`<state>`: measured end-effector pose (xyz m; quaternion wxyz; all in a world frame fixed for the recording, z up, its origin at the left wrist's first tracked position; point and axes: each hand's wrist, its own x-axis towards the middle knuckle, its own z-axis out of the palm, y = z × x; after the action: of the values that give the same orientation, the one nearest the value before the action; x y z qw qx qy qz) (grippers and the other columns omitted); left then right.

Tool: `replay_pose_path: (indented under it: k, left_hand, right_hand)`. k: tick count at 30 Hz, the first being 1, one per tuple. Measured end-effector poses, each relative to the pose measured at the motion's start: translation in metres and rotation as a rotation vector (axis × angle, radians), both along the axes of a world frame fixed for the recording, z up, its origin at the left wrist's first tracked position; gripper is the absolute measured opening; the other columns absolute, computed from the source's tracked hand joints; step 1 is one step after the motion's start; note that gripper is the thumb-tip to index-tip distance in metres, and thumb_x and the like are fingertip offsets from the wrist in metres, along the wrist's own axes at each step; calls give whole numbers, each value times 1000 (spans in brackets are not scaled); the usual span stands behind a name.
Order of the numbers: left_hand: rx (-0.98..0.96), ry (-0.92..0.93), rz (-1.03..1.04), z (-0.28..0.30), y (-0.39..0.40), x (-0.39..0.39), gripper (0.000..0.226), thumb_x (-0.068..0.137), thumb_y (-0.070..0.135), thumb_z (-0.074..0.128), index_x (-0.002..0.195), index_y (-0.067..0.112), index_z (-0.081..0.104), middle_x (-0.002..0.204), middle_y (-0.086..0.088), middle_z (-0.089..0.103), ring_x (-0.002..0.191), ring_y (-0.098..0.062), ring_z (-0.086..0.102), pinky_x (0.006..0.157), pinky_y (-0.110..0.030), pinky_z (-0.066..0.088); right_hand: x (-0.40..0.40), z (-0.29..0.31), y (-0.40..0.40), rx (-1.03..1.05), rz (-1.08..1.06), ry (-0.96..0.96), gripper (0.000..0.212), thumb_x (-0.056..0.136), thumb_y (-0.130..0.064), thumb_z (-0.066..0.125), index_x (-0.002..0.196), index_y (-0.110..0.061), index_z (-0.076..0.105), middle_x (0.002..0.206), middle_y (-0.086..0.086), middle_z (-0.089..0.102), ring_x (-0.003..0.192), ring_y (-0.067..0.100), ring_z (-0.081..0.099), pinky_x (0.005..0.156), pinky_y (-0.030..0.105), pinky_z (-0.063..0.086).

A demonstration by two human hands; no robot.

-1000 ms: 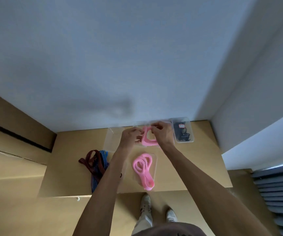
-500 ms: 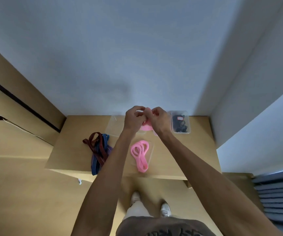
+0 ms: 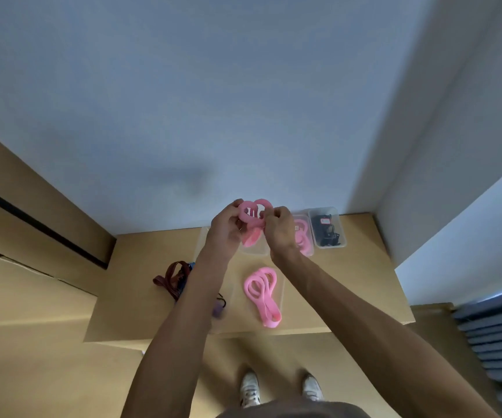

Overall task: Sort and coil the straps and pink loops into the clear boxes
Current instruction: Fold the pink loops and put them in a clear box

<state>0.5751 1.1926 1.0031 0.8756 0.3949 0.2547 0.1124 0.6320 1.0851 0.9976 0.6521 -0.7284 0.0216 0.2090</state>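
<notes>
Both hands [image 3: 254, 227] raised (grips curled)

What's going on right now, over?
Both hands, left and right, gripping one soft pink loop, raised above the clear plastic boxes. Nothing in the way.

Both forearms are bare to the edge of view, with no sleeve, watch or ring showing on the left hand [image 3: 225, 229] or the right hand [image 3: 280, 232]. At six o'clock sit white lace-up sneakers [image 3: 281, 389] with dark trim, pale trouser legs above them, and a grey-brown shirt hem [image 3: 292, 411].
</notes>
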Motion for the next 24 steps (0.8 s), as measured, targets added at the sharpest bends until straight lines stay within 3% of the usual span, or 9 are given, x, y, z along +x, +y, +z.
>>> replay_pose_path:
  k: [2, 5, 13, 17, 20, 22, 24]
  left_hand:
    - [-56, -25, 64, 0, 14, -2, 14, 86, 2, 51, 79, 10, 59, 73, -1, 56, 73, -18, 59, 77, -29, 52]
    - [-11, 3, 61, 1, 28, -4, 16, 87, 1, 47, 80, 10, 59, 74, -1, 55, 71, -18, 60, 78, -32, 51]
    - [23, 96, 260, -1, 33, -11, 17, 84, -1, 47, 83, 10, 62, 73, -3, 52, 65, -15, 48, 58, -25, 44]
    - [25, 130, 395, 0, 46, -13, 18, 86, 1, 49, 83, 10, 63, 68, -2, 54, 64, -16, 49, 54, -25, 41]
    - [334, 356, 352, -7, 50, -9, 17, 88, 4, 53, 93, 11, 67, 83, -3, 61, 79, -21, 55, 59, -27, 46]
    - [812, 631, 212, -16, 41, -9, 22, 91, 12, 58, 112, 13, 66, 108, -5, 62, 94, -24, 62, 72, -31, 53]
    - [1230, 628, 190, -24, 28, -14, 32, 91, 15, 63, 123, 15, 62, 124, -4, 57, 104, -21, 62, 81, -30, 53]
  right_hand:
    - [-3, -5, 4, -31, -43, -1, 12, 104, -21, 43, 98, -13, 50, 100, 9, 69, 89, 23, 66, 75, 33, 54]
    - [-2, -10, 1, -35, -41, 53, 18, 105, -26, 43, 105, -10, 53, 97, 5, 74, 93, 22, 69, 84, 38, 57]
    - [11, -2, -5, 89, 17, 84, 20, 104, -19, 42, 114, -4, 52, 78, 4, 77, 74, 19, 76, 88, 42, 58]
    - [18, 2, -9, 31, 11, 63, 25, 105, -21, 40, 119, -4, 52, 86, 9, 77, 84, 21, 75, 90, 42, 58]
    - [15, 6, -7, 49, 69, 40, 26, 106, -25, 38, 118, -5, 50, 87, 10, 77, 81, 20, 75, 85, 39, 59]
    - [11, 9, 0, 58, 110, 22, 27, 105, -27, 37, 117, -6, 50, 82, 7, 77, 79, 17, 75, 85, 40, 59]
    - [9, 11, 6, 28, 133, 6, 26, 103, -28, 38, 115, -8, 51, 78, 3, 77, 79, 14, 75, 88, 44, 58]
